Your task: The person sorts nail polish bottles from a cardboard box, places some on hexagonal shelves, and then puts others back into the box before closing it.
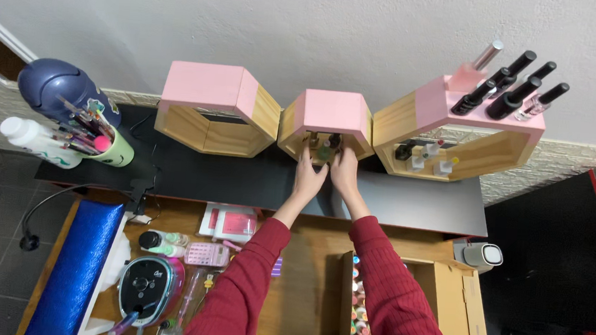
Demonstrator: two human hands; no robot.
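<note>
Head view: both hands at the middle hexagon shelf

Head camera looks down on a person in red sleeves reaching to the back edge of a black tabletop (407,200). The left hand (309,175) and the right hand (344,172) sit side by side, almost touching, at the open front of the small middle hexagon shelf (327,117), pink on top with wooden sides. Small bottles (327,146) stand inside it, just beyond the fingertips; whether either hand is clamped on one I cannot tell, the fingers being curled into the opening. An empty-looking larger hexagon shelf (213,105) stands to the left, and another (454,129) to the right carries dark nail polish bottles (513,91) on its top. At the tabletop's left end stands a cup of brushes (101,136). Nearer the person, a lower wooden surface holds a nail lamp (150,283).
</note>
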